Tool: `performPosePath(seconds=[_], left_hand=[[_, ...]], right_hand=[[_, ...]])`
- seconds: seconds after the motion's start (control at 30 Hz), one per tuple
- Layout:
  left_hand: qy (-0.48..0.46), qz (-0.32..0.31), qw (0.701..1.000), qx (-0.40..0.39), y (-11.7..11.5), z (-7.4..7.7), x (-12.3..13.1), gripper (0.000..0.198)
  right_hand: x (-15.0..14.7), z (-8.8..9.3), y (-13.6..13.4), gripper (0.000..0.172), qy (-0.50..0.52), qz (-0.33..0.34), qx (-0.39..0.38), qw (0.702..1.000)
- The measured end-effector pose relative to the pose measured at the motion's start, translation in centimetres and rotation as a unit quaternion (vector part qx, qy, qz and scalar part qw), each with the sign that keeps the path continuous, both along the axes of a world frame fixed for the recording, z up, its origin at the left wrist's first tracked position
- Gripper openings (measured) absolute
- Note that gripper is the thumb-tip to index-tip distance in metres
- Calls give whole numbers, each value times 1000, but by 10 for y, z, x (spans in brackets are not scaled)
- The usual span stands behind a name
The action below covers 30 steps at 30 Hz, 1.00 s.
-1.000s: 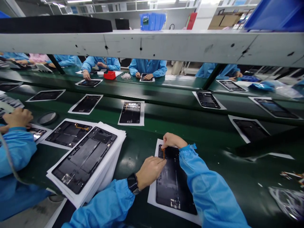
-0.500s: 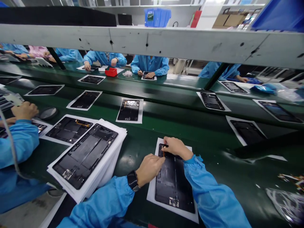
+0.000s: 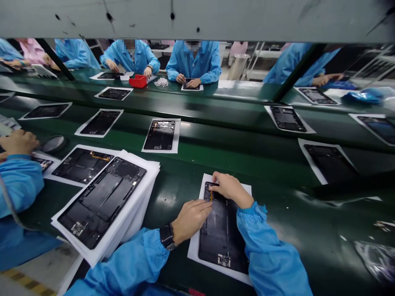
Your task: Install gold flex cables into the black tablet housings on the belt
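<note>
In front of me a black tablet back housing (image 3: 220, 234) lies on a white paper sheet (image 3: 197, 242). A thin orange flex cable (image 3: 211, 196) shows near the housing's upper left corner. My left hand (image 3: 191, 220) comes in from the left, its fingers pressed together at the cable's lower end. At the top edge, my right hand (image 3: 230, 189) is closed in a pinch around the cable's upper end. The exact fingertip contact is partly hidden by both hands.
To the left stands a stack of paper sheets with a tablet housing (image 3: 103, 201) on top. More housings on paper, such as this one (image 3: 160, 135), lie along the green bench (image 3: 173, 181). A co-worker's sleeve (image 3: 20, 181) is at the left edge. A metal beam (image 3: 138, 18) crosses above.
The camera view has tipped downward and shifted slightly, so the overhead beam sits higher in view. Both hands stay at the housing's upper left, with barely any movement.
</note>
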<state>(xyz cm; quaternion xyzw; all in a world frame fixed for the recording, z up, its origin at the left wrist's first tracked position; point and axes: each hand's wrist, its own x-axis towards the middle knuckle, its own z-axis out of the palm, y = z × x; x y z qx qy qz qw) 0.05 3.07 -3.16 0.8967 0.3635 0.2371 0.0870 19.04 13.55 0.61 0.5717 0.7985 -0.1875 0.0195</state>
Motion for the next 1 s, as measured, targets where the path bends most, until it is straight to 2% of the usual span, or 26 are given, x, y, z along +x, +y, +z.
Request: performPosePath(seconds=[0.33, 1.0], left_hand=[[48, -20, 998, 46, -1, 10, 5, 20], [78, -15, 995, 54, -4, 5, 5, 19]], right_hand=[[8, -7, 8, 31, 40, -22, -45, 998], [8, 1, 8, 31, 41, -27, -51, 998]])
